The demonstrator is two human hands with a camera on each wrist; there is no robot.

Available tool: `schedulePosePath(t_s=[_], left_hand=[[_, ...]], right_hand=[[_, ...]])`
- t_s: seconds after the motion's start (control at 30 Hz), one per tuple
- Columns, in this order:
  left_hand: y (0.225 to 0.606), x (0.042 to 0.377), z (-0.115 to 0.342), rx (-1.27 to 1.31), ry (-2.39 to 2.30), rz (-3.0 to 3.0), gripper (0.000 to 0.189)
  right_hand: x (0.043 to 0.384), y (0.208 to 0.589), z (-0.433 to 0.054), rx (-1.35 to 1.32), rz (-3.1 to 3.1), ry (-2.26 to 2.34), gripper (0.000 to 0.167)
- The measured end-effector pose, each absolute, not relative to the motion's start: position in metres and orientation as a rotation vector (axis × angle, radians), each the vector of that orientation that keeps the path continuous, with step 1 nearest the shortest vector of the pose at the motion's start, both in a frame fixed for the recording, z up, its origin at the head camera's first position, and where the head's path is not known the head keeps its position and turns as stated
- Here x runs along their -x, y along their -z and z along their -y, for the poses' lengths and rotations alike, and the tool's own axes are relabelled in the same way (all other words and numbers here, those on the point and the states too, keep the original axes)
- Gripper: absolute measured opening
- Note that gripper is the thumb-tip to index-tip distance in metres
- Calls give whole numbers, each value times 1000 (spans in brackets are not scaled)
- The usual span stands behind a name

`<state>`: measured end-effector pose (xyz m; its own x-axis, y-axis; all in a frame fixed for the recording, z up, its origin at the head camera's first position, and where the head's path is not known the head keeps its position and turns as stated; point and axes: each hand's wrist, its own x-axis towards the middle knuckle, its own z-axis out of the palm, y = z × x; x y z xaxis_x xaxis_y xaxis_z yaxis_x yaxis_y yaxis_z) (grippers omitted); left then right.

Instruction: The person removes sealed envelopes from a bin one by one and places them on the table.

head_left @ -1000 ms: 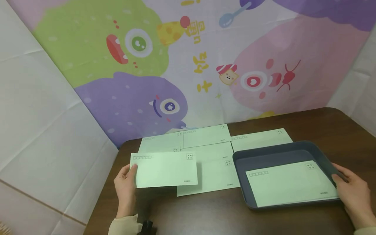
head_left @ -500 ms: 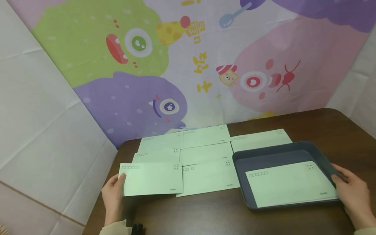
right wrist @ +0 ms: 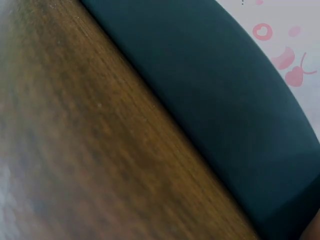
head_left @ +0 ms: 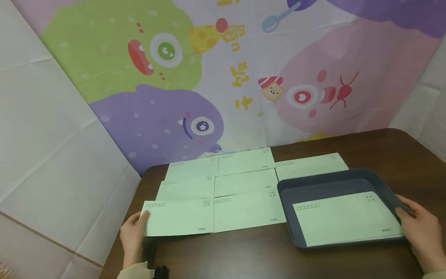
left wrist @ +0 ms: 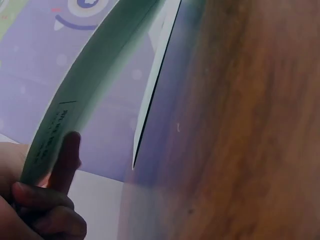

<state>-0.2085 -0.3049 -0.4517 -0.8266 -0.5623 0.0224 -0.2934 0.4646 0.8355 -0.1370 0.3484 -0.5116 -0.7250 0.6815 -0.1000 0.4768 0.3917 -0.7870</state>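
At the near left of the table, my left hand [head_left: 132,232] pinches the left end of a pale green envelope [head_left: 177,217], thumb on its printed face. The left wrist view shows the envelope [left wrist: 70,100] bowed, with fingers behind it. Its right edge meets or slightly overlaps a neighbouring envelope [head_left: 249,213]. My right hand [head_left: 419,224] grips the right rim of a dark grey tray [head_left: 327,184], thumb on top. Inside the tray lies another envelope [head_left: 348,223]; whether more are under it, I cannot tell. The right wrist view holds mostly the tray's outer wall [right wrist: 200,90].
Several like envelopes lie in rows on the brown table [head_left: 244,255], such as one at the back [head_left: 245,161] and one behind the tray [head_left: 310,166]. A cartoon-printed cloth [head_left: 251,128] hangs at the table's back edge, and a white panel [head_left: 69,162] stands left.
My left hand has carried its envelope leftward, then down and nearer the table, uncovering the envelopes behind it. The right hand and the tray have stayed in place.
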Motion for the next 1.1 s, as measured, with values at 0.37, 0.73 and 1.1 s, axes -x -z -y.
schedulePosePath(t_s=[0.37, 0.73, 1.1], left_hand=[[449, 205, 303, -668, 982, 2557, 44], [444, 199, 304, -664, 806, 2958, 58], [445, 195, 301, -677, 558, 3064, 54]], right_hand=[[135, 508, -348, 998, 2411, -1259, 45], [138, 519, -351, 1024, 2391, -1286, 45], [140, 520, -350, 1051, 2364, -1294, 45]])
